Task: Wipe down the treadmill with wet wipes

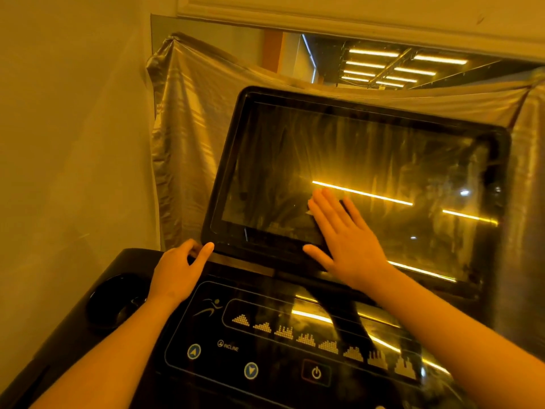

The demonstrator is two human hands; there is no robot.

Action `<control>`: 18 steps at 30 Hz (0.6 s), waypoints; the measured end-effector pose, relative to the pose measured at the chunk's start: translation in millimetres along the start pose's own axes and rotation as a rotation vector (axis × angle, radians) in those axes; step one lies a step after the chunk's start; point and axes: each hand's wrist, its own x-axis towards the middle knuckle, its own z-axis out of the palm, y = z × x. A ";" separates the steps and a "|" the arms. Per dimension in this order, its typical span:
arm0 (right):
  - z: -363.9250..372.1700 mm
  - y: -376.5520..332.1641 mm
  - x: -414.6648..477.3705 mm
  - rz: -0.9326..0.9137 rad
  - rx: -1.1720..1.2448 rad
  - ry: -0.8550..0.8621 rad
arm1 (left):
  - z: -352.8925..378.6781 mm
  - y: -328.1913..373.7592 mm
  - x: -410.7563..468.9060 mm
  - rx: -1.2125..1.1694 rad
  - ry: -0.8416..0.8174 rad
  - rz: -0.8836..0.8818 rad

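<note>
A: What am I touching right now?
B: Nearest you, the treadmill control panel [295, 335] is lying under your forearms. Your left grip [177, 270] is curling round the lower-left corner of the screen [383, 149], thumb lying along its bottom edge.
A: And the right?
B: Your right grip [345, 234] is pressing flat on the screen's lower middle, fingers straight. The wet wipe [309, 213] is sitting under it, only a pale corner showing. A plastic sheet [188, 128] is hanging behind.

Head-worn view, facing forward and down, close over treadmill console [295, 335], seemingly tilted
</note>
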 end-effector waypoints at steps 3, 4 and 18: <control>13.1 -23.0 -31.6 -0.068 0.010 -0.052 | -0.5 1.1 -0.5 0.001 -0.004 -0.003; 16.7 -29.1 -40.4 -0.097 0.009 -0.063 | -1.0 1.6 -0.9 0.000 -0.004 -0.002; 5.3 12.2 -22.6 -0.150 -0.065 -0.011 | 0.5 -3.0 2.3 0.012 -0.004 0.001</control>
